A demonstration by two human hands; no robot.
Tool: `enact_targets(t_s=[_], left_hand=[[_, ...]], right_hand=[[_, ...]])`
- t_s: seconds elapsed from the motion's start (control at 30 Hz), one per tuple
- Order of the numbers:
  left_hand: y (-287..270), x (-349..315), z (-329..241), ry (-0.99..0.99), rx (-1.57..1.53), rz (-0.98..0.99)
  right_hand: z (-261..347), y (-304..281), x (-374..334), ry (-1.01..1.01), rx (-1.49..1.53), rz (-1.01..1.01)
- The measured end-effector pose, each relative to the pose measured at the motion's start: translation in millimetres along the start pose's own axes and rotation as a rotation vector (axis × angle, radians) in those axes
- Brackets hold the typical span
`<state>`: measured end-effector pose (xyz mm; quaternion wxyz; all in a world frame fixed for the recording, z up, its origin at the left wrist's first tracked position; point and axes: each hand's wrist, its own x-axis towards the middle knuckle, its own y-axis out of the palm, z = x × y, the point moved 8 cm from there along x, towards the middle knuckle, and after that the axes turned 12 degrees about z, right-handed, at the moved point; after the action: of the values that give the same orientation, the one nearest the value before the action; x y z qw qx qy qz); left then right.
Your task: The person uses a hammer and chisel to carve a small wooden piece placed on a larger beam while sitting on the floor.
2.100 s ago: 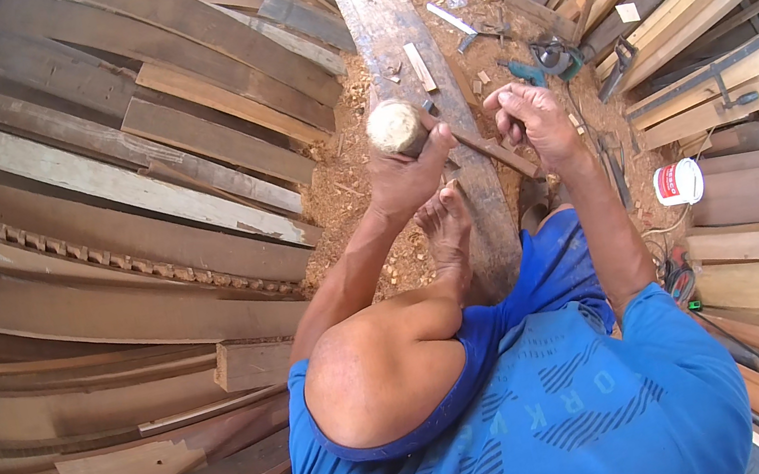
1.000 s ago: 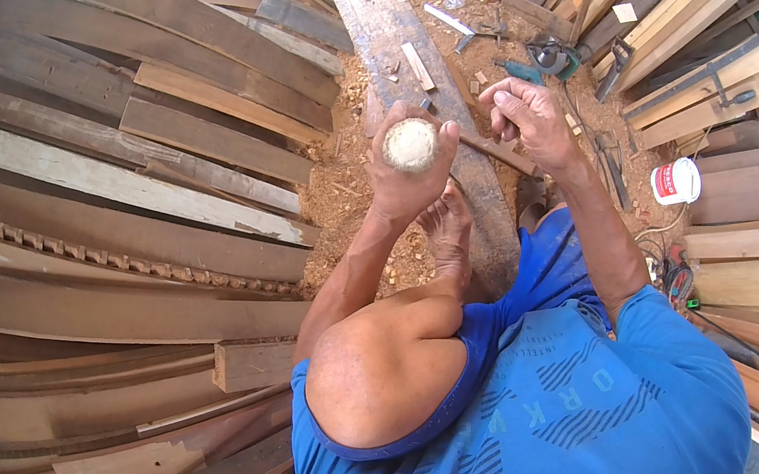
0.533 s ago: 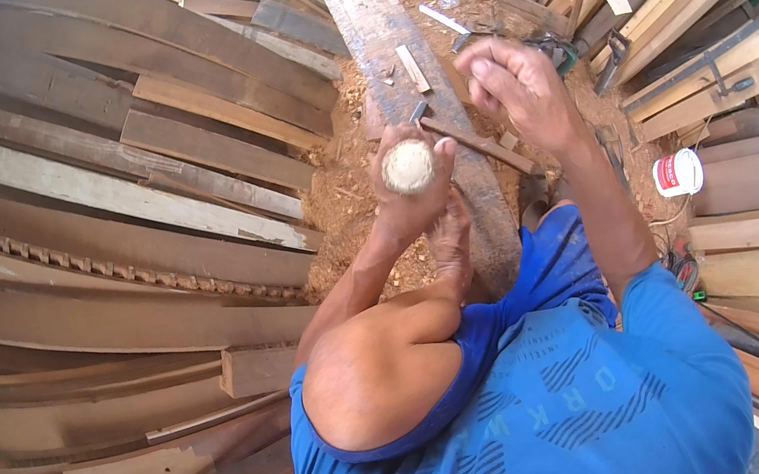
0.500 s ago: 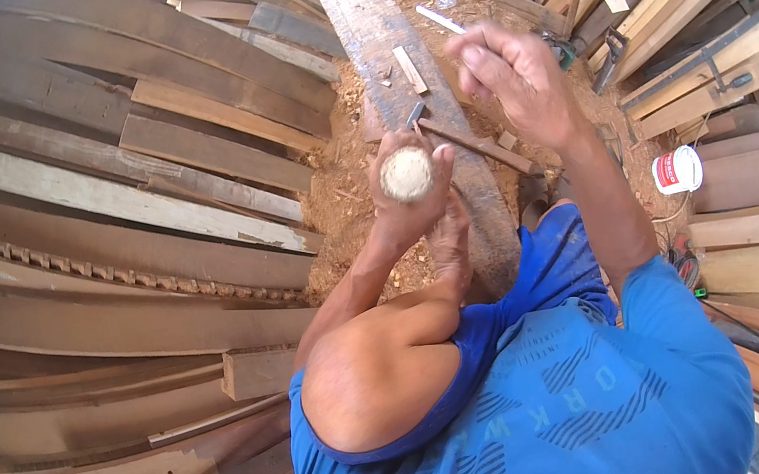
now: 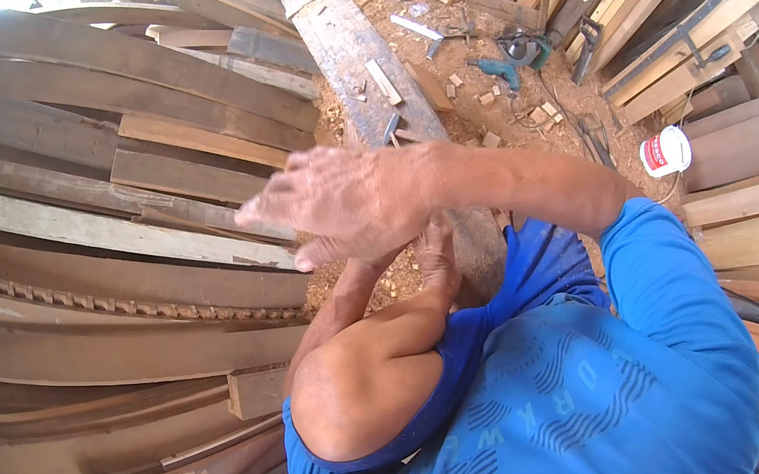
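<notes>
Across the front of my body reaches my right hand point(image 5: 342, 198), palm down, fingers stretched out and slightly blurred, with nothing seen in it. Beneath it, my left forearm point(image 5: 344, 296) comes up beside my bent knee; the left hand is hidden, along with whatever it holds. Both are over the near part of a long worn plank point(image 5: 361, 47). On the plank, just beyond my right wrist, is a small dark metal tool head point(image 5: 392, 126), its lower part covered by my arm. A thin strip of wood point(image 5: 383, 81) lies farther up.
Long boards point(image 5: 88, 197) are stacked along the left. Sawdust and offcuts cover the floor, where a teal power tool point(image 5: 500, 72) lies beyond my right arm. A white bucket point(image 5: 665, 152) stands at right, near a clamp point(image 5: 711, 58) and more timber point(image 5: 749, 202).
My right hand has swept left and nearer, from beside the plank to over my left hand. It now covers the left hand and the round pale-ended piece that showed there.
</notes>
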<state>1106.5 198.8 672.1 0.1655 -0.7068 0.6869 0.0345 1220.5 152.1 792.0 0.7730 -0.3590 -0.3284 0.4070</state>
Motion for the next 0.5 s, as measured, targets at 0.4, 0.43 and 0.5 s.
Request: enact_targets(t_s=[0.4, 0.43, 0.5], left_hand=[[5, -3, 17, -0.013, -0.05, -0.084], [-1, 2, 26, -0.037, -0.019, -0.169], [-38, 19, 62, -0.119, 0.114, -0.381]], right_hand=[[-62, 50, -32, 0.293, 0.006, 0.176], [-73, 52, -35, 0.32, 0.067, 0.182], [-72, 60, -40, 0.345, 0.171, 0.218]])
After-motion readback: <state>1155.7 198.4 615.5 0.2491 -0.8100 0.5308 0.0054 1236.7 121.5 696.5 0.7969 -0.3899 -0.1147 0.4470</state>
